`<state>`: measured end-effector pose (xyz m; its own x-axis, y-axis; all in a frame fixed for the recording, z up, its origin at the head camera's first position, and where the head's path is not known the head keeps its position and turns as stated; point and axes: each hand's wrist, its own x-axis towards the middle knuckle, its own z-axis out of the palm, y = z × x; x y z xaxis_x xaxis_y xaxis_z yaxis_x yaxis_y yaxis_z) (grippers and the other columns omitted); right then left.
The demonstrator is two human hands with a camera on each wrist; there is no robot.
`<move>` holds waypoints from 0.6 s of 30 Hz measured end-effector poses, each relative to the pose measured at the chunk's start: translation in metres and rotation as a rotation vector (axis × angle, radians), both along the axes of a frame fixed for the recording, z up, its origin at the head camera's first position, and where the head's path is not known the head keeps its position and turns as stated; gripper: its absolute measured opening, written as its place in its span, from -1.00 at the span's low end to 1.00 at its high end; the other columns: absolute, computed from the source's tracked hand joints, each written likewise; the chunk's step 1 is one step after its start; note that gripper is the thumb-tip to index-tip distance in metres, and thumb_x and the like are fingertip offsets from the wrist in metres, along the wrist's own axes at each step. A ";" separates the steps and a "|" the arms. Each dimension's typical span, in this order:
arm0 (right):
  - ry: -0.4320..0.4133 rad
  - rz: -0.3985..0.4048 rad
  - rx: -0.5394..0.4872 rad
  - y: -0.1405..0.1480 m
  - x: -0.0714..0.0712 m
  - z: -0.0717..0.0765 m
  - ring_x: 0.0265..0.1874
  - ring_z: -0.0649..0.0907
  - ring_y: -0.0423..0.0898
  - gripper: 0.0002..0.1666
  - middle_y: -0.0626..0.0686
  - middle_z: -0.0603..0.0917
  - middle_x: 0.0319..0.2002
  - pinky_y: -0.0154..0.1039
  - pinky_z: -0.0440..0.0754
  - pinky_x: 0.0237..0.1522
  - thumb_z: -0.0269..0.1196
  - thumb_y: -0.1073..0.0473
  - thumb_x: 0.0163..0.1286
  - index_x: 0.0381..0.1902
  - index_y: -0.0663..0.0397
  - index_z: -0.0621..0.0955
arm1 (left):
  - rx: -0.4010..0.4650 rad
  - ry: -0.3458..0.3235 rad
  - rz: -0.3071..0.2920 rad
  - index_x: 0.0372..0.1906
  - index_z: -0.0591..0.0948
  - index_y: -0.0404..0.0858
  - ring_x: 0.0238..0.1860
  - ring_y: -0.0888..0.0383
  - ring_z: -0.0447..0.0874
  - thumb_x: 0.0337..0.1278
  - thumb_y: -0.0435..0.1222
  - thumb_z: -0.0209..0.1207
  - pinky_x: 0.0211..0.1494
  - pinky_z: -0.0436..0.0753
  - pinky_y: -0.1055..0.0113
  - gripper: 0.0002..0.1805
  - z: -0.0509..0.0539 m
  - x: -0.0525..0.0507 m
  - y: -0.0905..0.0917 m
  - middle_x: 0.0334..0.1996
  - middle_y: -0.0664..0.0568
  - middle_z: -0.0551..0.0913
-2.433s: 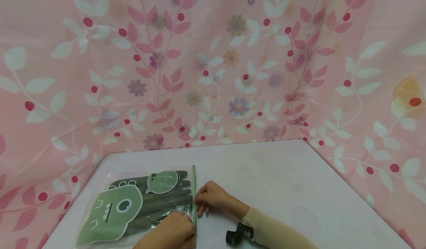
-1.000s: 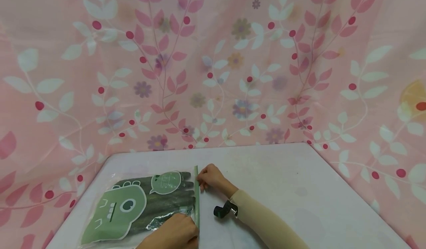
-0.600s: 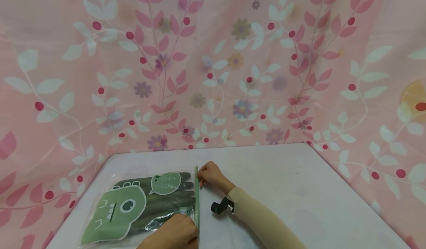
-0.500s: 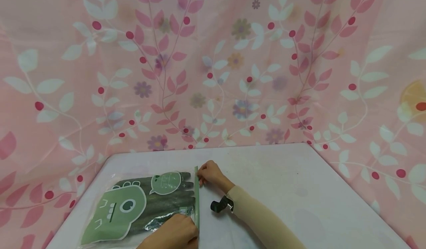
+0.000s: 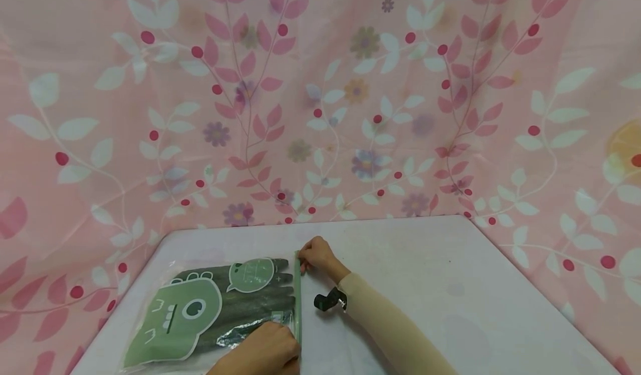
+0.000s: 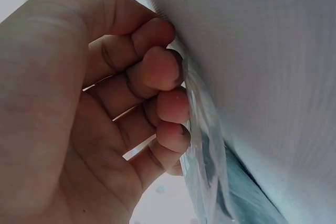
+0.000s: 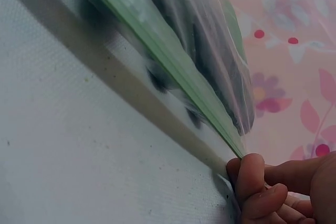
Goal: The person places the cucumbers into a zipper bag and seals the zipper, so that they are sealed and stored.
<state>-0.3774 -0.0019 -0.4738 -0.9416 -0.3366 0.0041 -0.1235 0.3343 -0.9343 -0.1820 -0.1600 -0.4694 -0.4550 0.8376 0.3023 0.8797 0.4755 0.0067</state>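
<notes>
A clear zip bag printed with a green one-eyed monster lies flat at the table's left. Dark, long finger-like shapes show through its plastic. Along its right side runs a green zip strip. My right hand pinches the strip's far end between thumb and forefinger; in the right wrist view the strip runs down to those fingertips. My left hand holds the bag near the strip's near end. In the left wrist view its curled fingers meet the bag's edge; the thumb's contact is hidden.
The white table extends to the right of the bag. A pink floral curtain hangs behind and beside it. A small black camera mount sits at the right wrist, by the beige sleeve.
My right hand has slid along the zip strip, away from me, to its far end. My left hand keeps its place at the near end, and the bag stays flat.
</notes>
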 end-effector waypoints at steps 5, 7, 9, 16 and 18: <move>0.002 -0.020 0.008 0.003 -0.002 0.000 -0.75 0.61 -0.19 -0.81 0.14 0.68 -0.65 -0.39 0.47 -0.64 0.29 0.39 0.44 -0.39 0.39 0.74 | -0.005 -0.001 0.000 -0.79 0.41 0.08 -0.71 0.50 -0.05 -0.13 -0.30 0.44 -0.64 0.09 0.55 -0.56 -0.001 -0.001 0.002 -0.81 0.41 0.17; 0.010 -0.028 0.011 0.006 0.000 0.002 -0.73 0.62 -0.17 -0.83 0.14 0.70 -0.61 -0.38 0.51 -0.62 0.29 0.38 0.44 -0.34 0.40 0.74 | -0.011 -0.010 0.003 -0.77 0.45 0.07 -0.71 0.50 -0.03 -0.13 -0.30 0.44 -0.65 0.11 0.55 -0.59 0.000 -0.002 0.002 -0.81 0.42 0.21; 0.024 -0.033 0.011 0.011 0.003 0.005 -0.69 0.65 -0.15 -0.83 0.15 0.72 -0.56 -0.35 0.57 -0.58 0.29 0.36 0.44 -0.29 0.42 0.73 | -0.017 -0.013 0.015 -0.75 0.50 0.08 -0.72 0.51 0.02 -0.14 -0.28 0.45 -0.65 0.14 0.54 -0.64 0.001 -0.001 0.002 -0.80 0.42 0.27; 0.244 0.011 0.147 0.051 0.020 0.017 -0.54 0.72 -0.07 -0.87 0.09 0.76 -0.42 -0.23 0.66 -0.45 0.30 0.30 0.45 -0.21 0.31 0.71 | -0.015 -0.130 0.132 -0.77 0.46 0.14 -0.70 0.50 0.13 0.25 -0.01 0.34 -0.61 0.19 0.49 -0.52 0.011 0.000 -0.004 -0.79 0.49 0.22; 0.354 0.029 0.223 0.070 0.026 0.021 -0.42 0.74 -0.05 -0.86 0.08 0.76 -0.33 -0.16 0.69 -0.36 0.31 0.29 0.45 -0.15 0.29 0.71 | 0.040 -0.097 0.175 -0.79 0.42 0.12 -0.69 0.47 0.17 0.30 0.01 0.32 -0.60 0.22 0.46 -0.47 0.021 -0.003 -0.010 -0.79 0.47 0.20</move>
